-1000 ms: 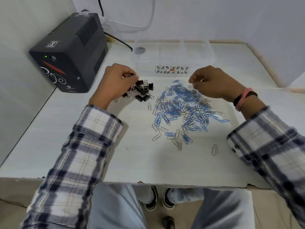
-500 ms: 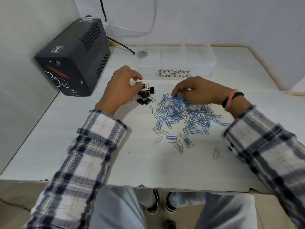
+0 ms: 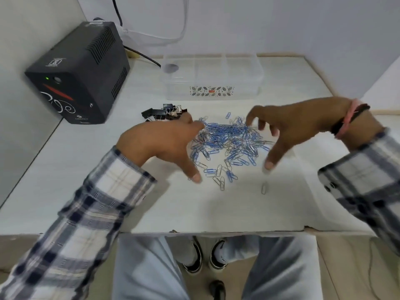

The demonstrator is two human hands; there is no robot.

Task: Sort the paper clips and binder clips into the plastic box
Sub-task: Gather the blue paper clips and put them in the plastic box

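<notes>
A heap of blue and silver paper clips (image 3: 229,144) lies in the middle of the white table. A small cluster of black binder clips (image 3: 164,114) sits just left and behind it. The clear plastic box (image 3: 213,77), with dividers and a patterned label, stands behind both piles. My left hand (image 3: 164,144) hovers at the heap's left edge, fingers spread, holding nothing. My right hand (image 3: 290,126) hovers over the heap's right side, fingers curved and apart, holding nothing. One lone silver paper clip (image 3: 263,188) lies nearer to me.
A black power unit (image 3: 80,74) with a green light stands at the back left against the wall, cables running behind it. Walls close the left, back and right sides. The table's front edge (image 3: 216,231) is near my legs.
My left hand left the binder clips and moved right to the paper-clip heap. My right hand lifted off the heap and opened its fingers. The camera tilted and moved closer.
</notes>
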